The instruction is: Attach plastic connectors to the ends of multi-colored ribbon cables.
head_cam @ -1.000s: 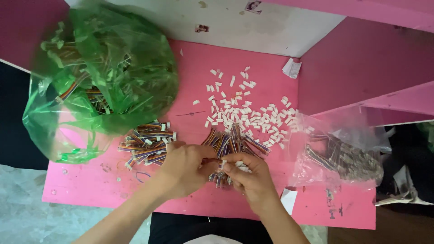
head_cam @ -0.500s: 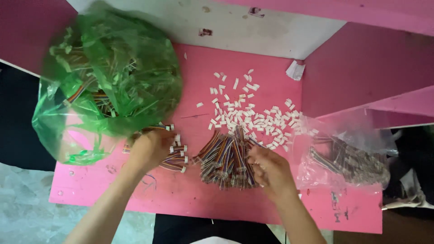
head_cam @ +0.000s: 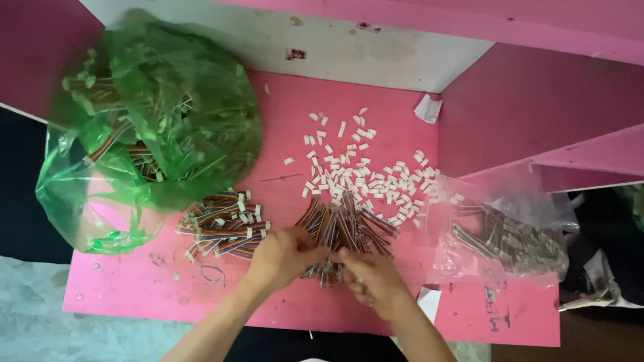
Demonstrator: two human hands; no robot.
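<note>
Wires [head_cam: 345, 228] pinched in both hands' grip on pink table [head_cam: 295, 94], white wall behind.

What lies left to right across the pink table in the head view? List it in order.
Green plastic bag → finished cable pile with white ends → left hand → right hand → clear plastic bag of cables.
</note>
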